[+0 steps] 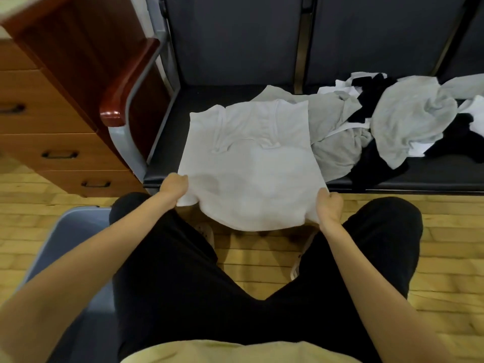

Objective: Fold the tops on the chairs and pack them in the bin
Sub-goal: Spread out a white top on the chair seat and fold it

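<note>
White top (251, 163) spread on black chair seat (167, 142); wood floor (445, 231) below.

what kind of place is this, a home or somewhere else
Probably an office or waiting area rather than a home: linked dark padded chairs on a metal frame, a wooden drawer cabinet alongside, and wood flooring.

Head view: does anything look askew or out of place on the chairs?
Mostly expected. The white top lies on the seat with its near edge hanging off, gripped by the left hand and right hand. The unfolded pile of grey, white and black tops sprawls across the seat.
</note>
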